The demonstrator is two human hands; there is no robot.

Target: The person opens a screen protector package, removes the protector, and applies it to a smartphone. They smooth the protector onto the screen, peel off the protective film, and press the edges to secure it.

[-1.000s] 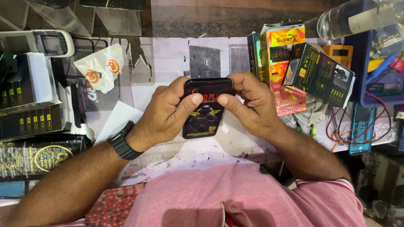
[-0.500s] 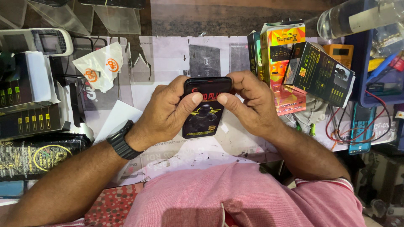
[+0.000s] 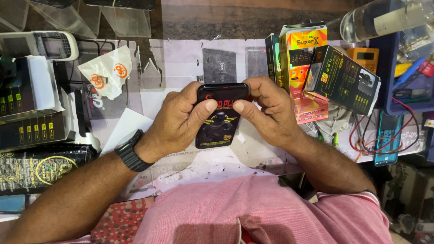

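- Gripping is done by both hands on a flat, glossy black phone [image 3: 221,118] with rounded corners, held upright over the middle of the work mat [image 3: 181,63]
- The left hand [image 3: 174,123] is clamped on the phone's left edge, its thumb laid across the printed face
- The right hand [image 3: 266,113] is closed around the upper right corner, thumb pressed on the face
- A dark, ribbed watch band [image 3: 130,151] is worn on the left wrist
- Stiff cardboard boxes [image 3: 316,68], orange and black, are stood just right of the hands
- A crumpled white plastic wrapper [image 3: 108,74] is seen at the left
- A clear bottle [image 3: 379,18] lies at the top right
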